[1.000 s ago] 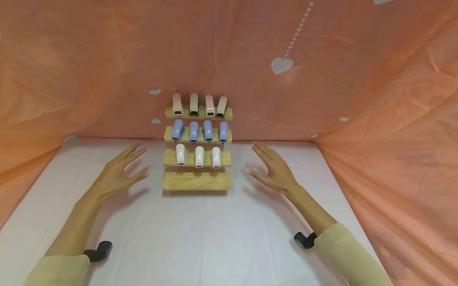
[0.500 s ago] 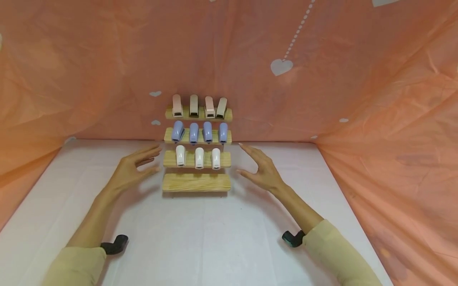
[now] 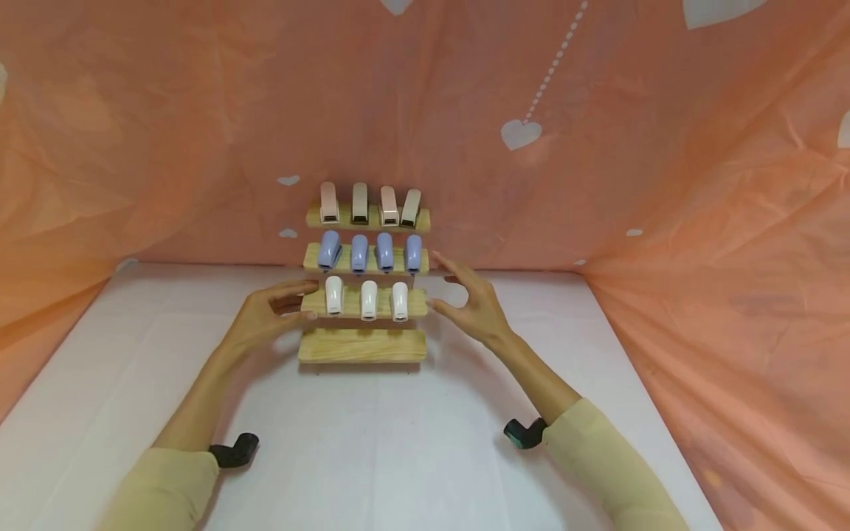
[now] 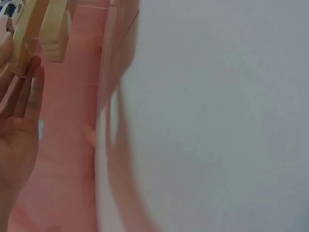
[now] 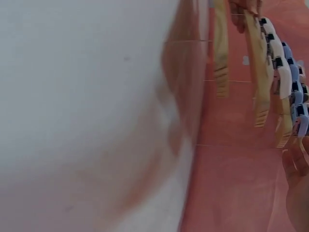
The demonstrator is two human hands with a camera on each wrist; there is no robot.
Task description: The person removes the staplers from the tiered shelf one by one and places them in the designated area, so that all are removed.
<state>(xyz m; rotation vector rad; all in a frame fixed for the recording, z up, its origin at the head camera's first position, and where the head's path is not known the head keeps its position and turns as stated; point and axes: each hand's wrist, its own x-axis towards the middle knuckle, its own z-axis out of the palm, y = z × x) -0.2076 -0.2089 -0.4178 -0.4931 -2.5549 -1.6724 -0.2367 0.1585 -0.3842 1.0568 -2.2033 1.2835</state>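
A tiered wooden display rack stands at the back of the table in the head view, holding small staplers. Three white staplers are on its second board from the bottom; lavender staplers fill the board above. Pink staplers and beige staplers alternate on top. My left hand is at the left end of the white staplers' board, thumb in front and straight fingers behind. My right hand flanks the rack's right side, thumb tip right at that board's end, fingers extended near the lavender row.
The lowest board carries nothing. Behind the rack hangs an orange-pink cloth with white hearts, which also covers both sides. A white tabletop stretches in front. Black devices sit at both wrists.
Both hands have moved inward, from well apart on either side to the rack's two ends. The staplers keep their places on the boards.
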